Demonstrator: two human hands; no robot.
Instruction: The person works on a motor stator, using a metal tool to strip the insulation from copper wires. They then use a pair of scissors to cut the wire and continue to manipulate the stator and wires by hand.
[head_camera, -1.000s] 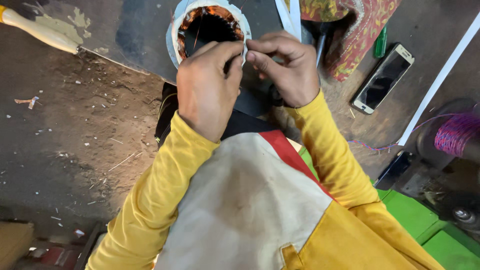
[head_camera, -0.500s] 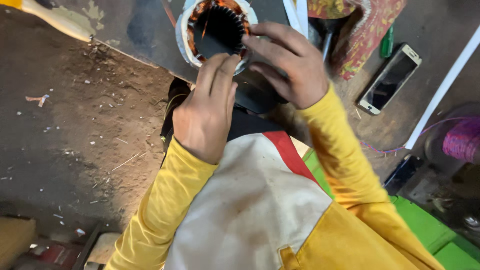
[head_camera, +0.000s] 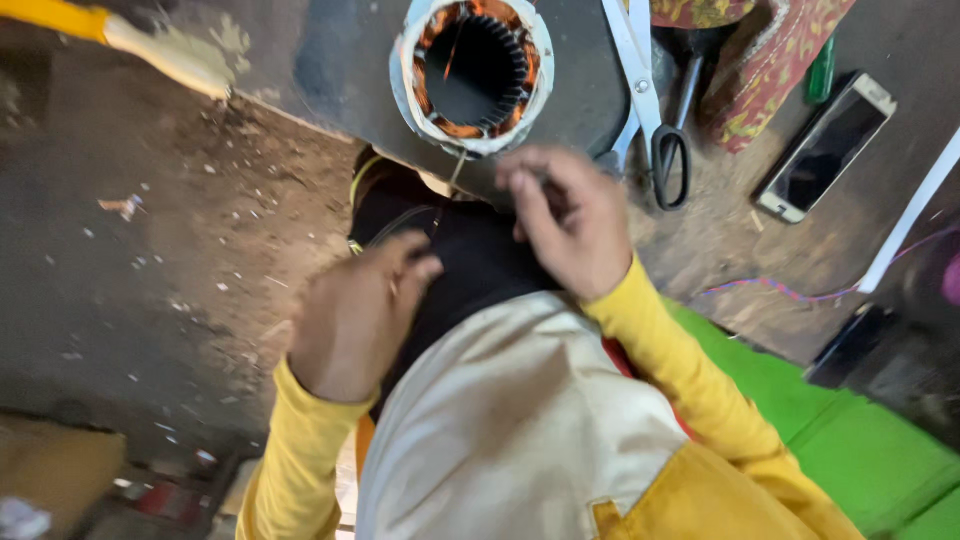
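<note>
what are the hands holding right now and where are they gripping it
It cannot be told for sure. A thin wire hangs from the stator toward the right hand; any pinch is blurred. The left hand looks pinched, contents unseen.

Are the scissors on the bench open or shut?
Shut: the scissors lie with blades together and both handle loops side by side.

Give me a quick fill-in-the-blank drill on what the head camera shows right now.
1. The round motor stator with copper windings lies on the dark ____ board.
2. The scissors with black handles lie to the ____ of the stator in the picture.
3. The right hand is ____ to the stator than the left hand.
4. The white-framed phone has a ____ screen.

Missing words: metal; right; closer; dark
</note>
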